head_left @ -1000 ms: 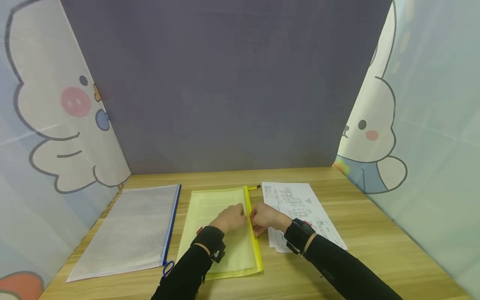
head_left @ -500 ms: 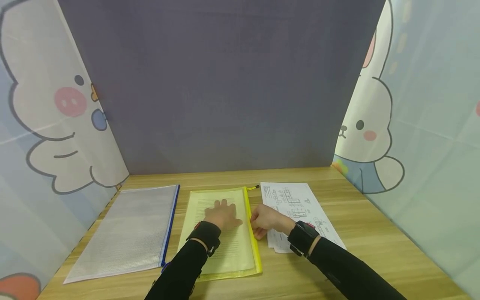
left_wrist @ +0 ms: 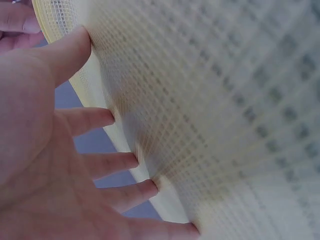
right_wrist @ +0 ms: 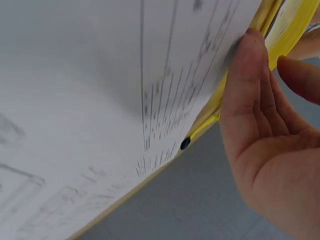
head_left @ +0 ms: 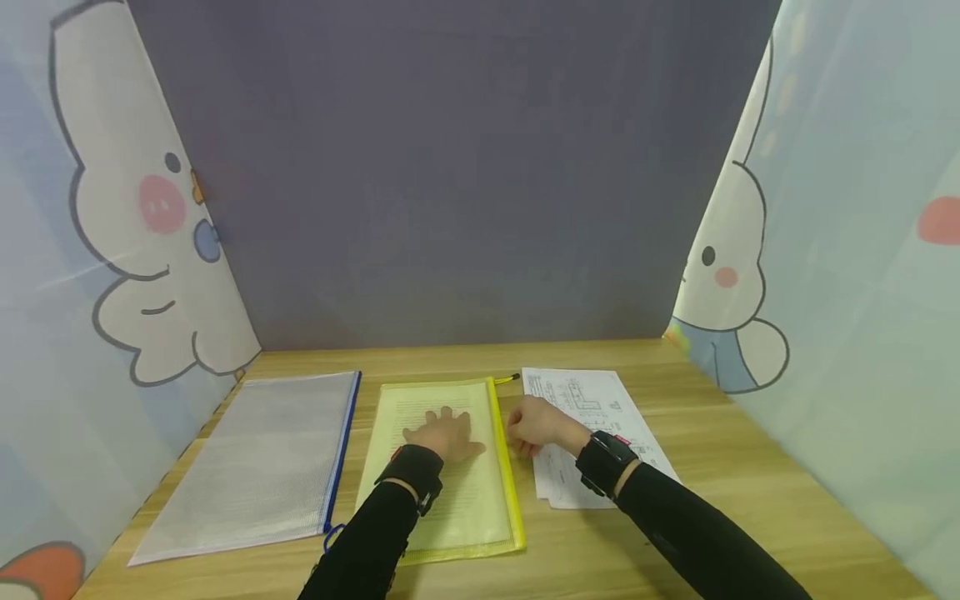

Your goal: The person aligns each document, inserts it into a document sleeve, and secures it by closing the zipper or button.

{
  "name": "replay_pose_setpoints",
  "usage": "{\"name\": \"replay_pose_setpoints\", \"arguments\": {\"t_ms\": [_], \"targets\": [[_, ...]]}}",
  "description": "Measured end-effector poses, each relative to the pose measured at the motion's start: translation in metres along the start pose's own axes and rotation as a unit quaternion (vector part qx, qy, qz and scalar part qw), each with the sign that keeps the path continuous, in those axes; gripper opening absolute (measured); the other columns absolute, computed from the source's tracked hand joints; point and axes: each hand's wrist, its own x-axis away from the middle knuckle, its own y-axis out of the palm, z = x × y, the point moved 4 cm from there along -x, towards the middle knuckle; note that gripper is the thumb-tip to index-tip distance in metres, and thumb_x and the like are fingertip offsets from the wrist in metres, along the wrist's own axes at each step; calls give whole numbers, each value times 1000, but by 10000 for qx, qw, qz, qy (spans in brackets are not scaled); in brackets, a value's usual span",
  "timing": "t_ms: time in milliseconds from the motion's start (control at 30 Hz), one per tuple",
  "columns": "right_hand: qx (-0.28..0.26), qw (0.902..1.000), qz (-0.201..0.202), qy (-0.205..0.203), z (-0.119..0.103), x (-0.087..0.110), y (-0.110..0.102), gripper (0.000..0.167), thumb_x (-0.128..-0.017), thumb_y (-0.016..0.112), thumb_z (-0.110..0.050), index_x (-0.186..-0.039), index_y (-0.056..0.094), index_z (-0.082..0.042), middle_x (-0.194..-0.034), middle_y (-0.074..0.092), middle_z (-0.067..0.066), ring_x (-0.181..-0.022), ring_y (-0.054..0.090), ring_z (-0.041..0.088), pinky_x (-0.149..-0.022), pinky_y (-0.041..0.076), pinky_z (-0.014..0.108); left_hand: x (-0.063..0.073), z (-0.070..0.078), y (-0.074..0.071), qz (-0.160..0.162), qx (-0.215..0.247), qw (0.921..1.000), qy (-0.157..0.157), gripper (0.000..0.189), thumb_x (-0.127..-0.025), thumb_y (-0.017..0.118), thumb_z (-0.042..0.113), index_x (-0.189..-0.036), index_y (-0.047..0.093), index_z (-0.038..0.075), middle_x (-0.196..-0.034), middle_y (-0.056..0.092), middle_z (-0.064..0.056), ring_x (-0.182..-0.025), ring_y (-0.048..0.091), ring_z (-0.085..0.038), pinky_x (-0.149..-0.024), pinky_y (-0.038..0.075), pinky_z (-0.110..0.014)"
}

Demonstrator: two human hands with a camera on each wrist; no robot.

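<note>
A yellow mesh zipper pouch (head_left: 480, 508) lies flat on the table with a printed sheet showing through it. My left hand (head_left: 442, 437) rests on its upper middle with fingers spread. In the left wrist view, the fingertips (left_wrist: 150, 187) press against the mesh. My right hand (head_left: 534, 423) is just right of the pouch's yellow zipper edge, over the left side of some white sheets with drawings (head_left: 585, 396). In the right wrist view, the right hand (right_wrist: 270, 120) has its thumb apart from loosely bent fingers, with nothing between them.
To the left lies a whitish mesh pouch (head_left: 262, 458) with a blue zipper edge and a blue loop at its near corner. A yellow pull cord (head_left: 507, 379) with a dark tip sticks out at the yellow pouch's far right corner. A dark backdrop (head_left: 465, 183) stands behind the wooden table (head_left: 757, 500).
My left hand has left the zipper edge, shifted left and spread flat on the pouch. The right hand has come off the zipper edge and moved slightly right and away from me.
</note>
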Motion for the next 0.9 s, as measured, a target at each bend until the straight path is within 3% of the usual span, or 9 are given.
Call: {"name": "replay_pose_setpoints", "arguments": {"t_ms": [133,233,333,433,533,633,733,900], "targets": [[421,9984,357,-125,3,-16,-9,16,-93,62,-2,-80,71,-2,-64,66,8,-51,62,19,-48,54,30,1,1,-2,-59,48,10000,38,67,-95,65,55,-150,50,18,-160,34,-16,-147,27,-47,-104,25,-80],[845,9939,646,-274,5,-32,-16,30,-93,60,-3,-64,59,-9,-54,51,-2,-45,44,11,-45,39,23,1,1,-5,-111,64,9999,27,68,-96,64,55,-151,49,18,-161,32,-16,-148,24,-47,-105,23,-81],[1275,9872,922,-255,7,-47,-20,42,-93,58,-3,-55,44,-15,-51,34,-6,-45,27,10,-46,24,25,1,1,-5,-195,69,9998,24,69,-96,64,54,-153,46,18,-163,29,-16,-149,22,-46,-106,22,-81],[1751,9781,1124,-103,7,-59,-21,43,-94,57,-4,-57,40,-15,-53,30,-5,-46,26,11,-46,23,26,0,2,-5,-262,110,9996,45,70,-97,64,54,-153,45,18,-164,27,-17,-150,20,-47,-106,22,-80],[2305,9638,1339,-91,2,-69,-19,29,-98,57,-8,-69,55,-10,-63,47,0,-55,45,16,-50,37,31,-2,3,-4,-285,101,9995,13,71,-96,64,54,-154,45,18,-165,27,-16,-150,19,-47,-106,21,-80],[2711,9504,1519,-103,-1,-80,-17,10,-98,60,-10,-93,67,-4,-89,63,9,-82,63,25,-65,53,40,-5,2,-3,-283,37,9996,-65,71,-96,63,55,-154,45,19,-165,27,-16,-151,19,-46,-107,21,-80],[2881,9450,1550,2,2,-91,-14,19,-98,59,-9,-113,68,-1,-112,65,17,-104,63,34,-79,57,49,-6,1,-3,-286,24,9995,-122,71,-96,64,55,-154,45,19,-164,27,-15,-150,20,-46,-107,22,-79],[2963,9446,1401,161,16,-100,-10,28,-102,56,-18,-120,69,-2,-119,63,19,-113,60,37,-91,54,52,-5,3,1,-289,54,9994,-172,70,-96,65,55,-153,46,19,-164,28,-15,-150,21,-45,-108,21,-79]]}}
